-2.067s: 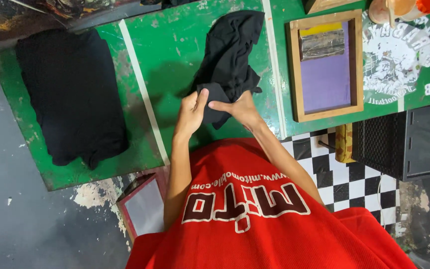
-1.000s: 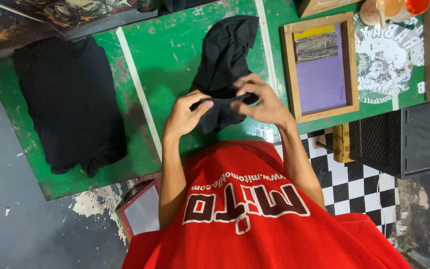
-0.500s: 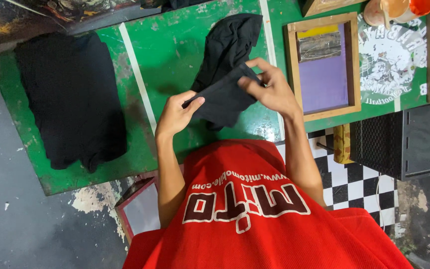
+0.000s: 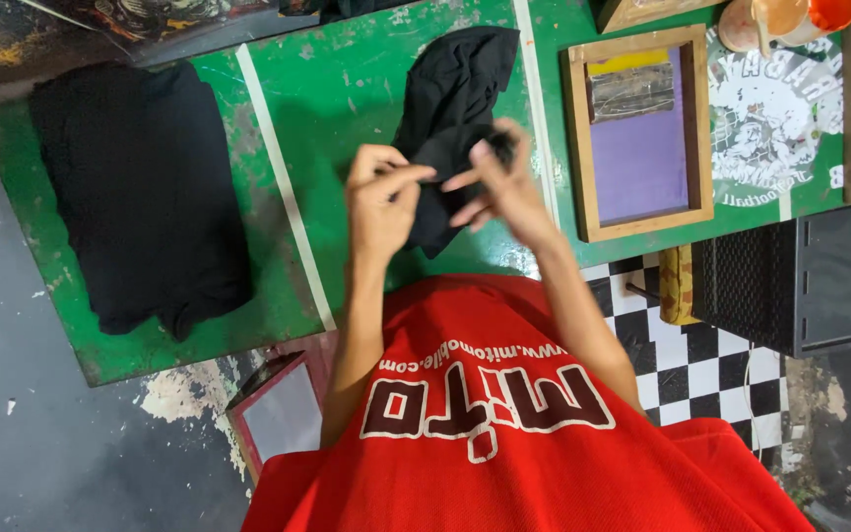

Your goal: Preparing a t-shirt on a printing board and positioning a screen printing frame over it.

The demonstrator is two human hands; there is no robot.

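**Both hands on a crumpled black garment over the green counter**

Only the head view here, looking straight down. The left hand [image 4: 381, 202] and right hand [image 4: 504, 182] are up close together over the green counter [image 4: 347, 89], both working the near end of a bunched-up black garment [image 4: 455, 99]. The left hand's fingers [image 4: 401, 179] are pinched together on an edge of the cloth. The right hand's fingers [image 4: 465, 180] are spread out, the tips touching the fabric, though I honestly can't tell if it's really gripping or just resting on it. The garment trails away from the hands toward the far side of the counter, lying wrinkled just left of a white painted stripe [image 4: 534, 99].

Far off to the left there's a flat stack of black cloth [image 4: 140, 187], well apart from the hands. To the right, a wooden-framed printing screen [image 4: 642, 133] with a purple mesh sits just past the stripe. Further right is a white printed design [image 4: 770, 118] on the counter, and a black box [image 4: 810, 281] at the near right edge. Person's wearing a red shirt [image 4: 524, 433].
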